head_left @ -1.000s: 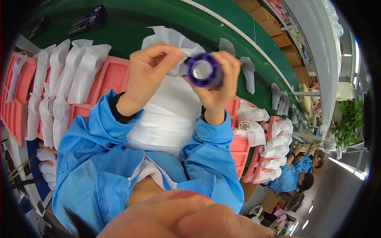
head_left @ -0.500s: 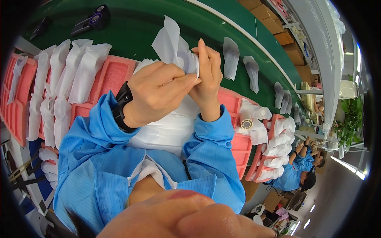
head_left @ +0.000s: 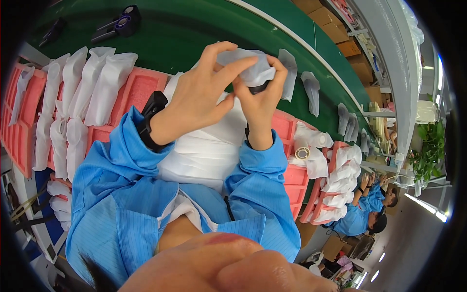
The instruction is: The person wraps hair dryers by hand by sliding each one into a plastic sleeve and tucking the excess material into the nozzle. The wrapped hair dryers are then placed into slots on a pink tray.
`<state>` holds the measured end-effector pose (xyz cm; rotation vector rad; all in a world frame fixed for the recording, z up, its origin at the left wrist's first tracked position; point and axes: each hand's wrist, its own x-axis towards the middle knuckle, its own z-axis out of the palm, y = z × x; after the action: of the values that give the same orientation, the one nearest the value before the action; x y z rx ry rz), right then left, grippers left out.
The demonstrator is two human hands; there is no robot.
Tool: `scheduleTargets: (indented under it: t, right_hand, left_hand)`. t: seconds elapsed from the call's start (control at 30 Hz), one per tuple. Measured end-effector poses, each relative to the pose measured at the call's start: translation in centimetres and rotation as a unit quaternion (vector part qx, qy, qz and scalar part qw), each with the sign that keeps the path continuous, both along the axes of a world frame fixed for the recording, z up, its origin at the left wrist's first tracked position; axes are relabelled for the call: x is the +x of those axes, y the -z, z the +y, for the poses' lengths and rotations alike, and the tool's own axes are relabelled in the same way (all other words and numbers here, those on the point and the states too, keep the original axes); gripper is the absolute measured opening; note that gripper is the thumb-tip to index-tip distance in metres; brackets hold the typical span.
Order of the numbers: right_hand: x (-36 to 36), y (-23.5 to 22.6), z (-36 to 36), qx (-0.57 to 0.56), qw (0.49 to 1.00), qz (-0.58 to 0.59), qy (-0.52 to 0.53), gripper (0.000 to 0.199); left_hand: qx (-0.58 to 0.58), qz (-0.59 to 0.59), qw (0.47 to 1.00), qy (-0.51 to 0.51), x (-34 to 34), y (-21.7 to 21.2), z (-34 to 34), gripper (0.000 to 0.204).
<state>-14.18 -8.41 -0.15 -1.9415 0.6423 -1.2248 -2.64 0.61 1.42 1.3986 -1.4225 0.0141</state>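
- The white-wrapped piece (head_left: 256, 72) is held up in front of the chest, above the stack of white sheets (head_left: 204, 153); a dark part (head_left: 259, 88) shows below the edge of its pale covering.
- The right hand (head_left: 259, 104) grasps this piece from its right and near side, fingers curled around it and thumb on the near left. This grip probably steadies it and leaves the other hand free to smooth or tuck the covering.
- The left hand (head_left: 197, 97) is loosely spread, with a clear gap between thumb and index finger. Its index finger reaches across the covering; whether the fingertip presses on it or only passes in front is hard to tell from this angle.
- The white sheets lie centrally between the forearms, likely to be within easy reach of both hands.
- To the left, white bundles (head_left: 107, 90) lie side by side across a pink tray (head_left: 138, 95), whose compartments seem meant to keep them apart.
- To the right, a cream ring-shaped piece (head_left: 302, 148) shows among more white wrapping, near another pink tray (head_left: 294, 187).
- Dark purple parts (head_left: 125, 26) lie at the far left of the green surface (head_left: 170, 29), well apart from the hands.
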Motion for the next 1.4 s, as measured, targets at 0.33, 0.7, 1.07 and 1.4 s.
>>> scheduleTargets:
  t: [0.33,0.7,1.07,1.4]
  right_hand:
    - [0.4,-1.2,0.0,-0.136,0.986,0.057,-0.081,0.059]
    - [0.0,1.0,-0.7,-0.198,0.964,0.171,0.047,0.037]
    - [-0.7,-1.1,0.1,0.186,0.958,0.135,-0.17,0.037]
    - [-1.8,5.9,-8.6,-0.006,0.933,0.342,0.11,0.05]
  left_hand:
    - [-0.058,0.186,0.943,0.27,4.7,-0.5,-0.4,0.043]
    - [-0.182,0.135,0.974,0.012,2.3,-0.1,-0.6,0.03]
    - [-0.15,0.13,0.974,-0.109,6.2,0.3,-0.8,0.018]
    - [0.094,-0.051,0.992,0.059,1.6,3.3,-2.3,0.021]
